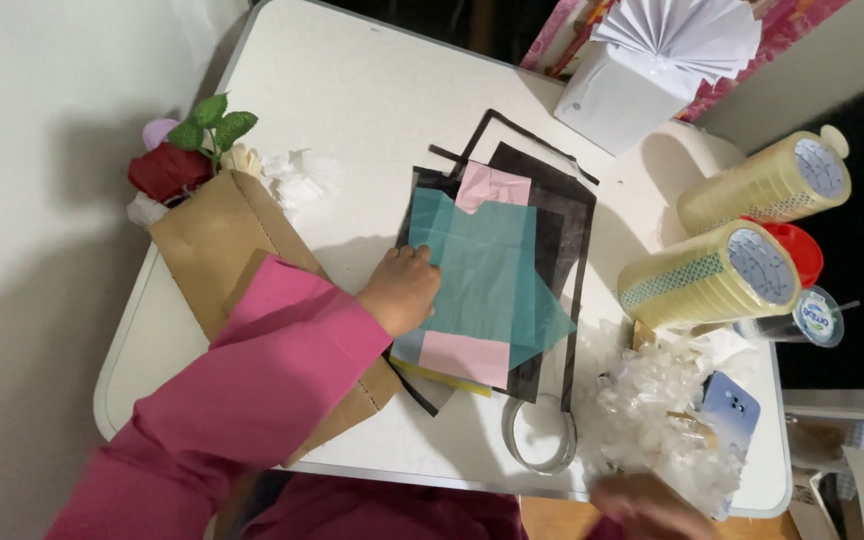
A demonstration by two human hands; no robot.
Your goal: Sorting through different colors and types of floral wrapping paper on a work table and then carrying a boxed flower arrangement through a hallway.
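Observation:
My left hand (400,290), in a pink sleeve, rests with curled fingers on the left edge of a teal tissue sheet (487,275). That sheet tops a stack of pink paper (464,357), black sheets (557,215) and a yellow sheet edge. My right hand (647,505) is blurred at the bottom edge, near crumpled clear plastic (652,410); its grasp is unclear. A brown paper bouquet wrap (222,245) with a red flower (167,172) and green leaves lies under my left arm.
A white table (352,90) holds two stacks of clear tape rolls (742,230), a single tape roll (540,432), a phone (730,412), a small lidded cup (814,317), and a white box with fanned white paper (652,60).

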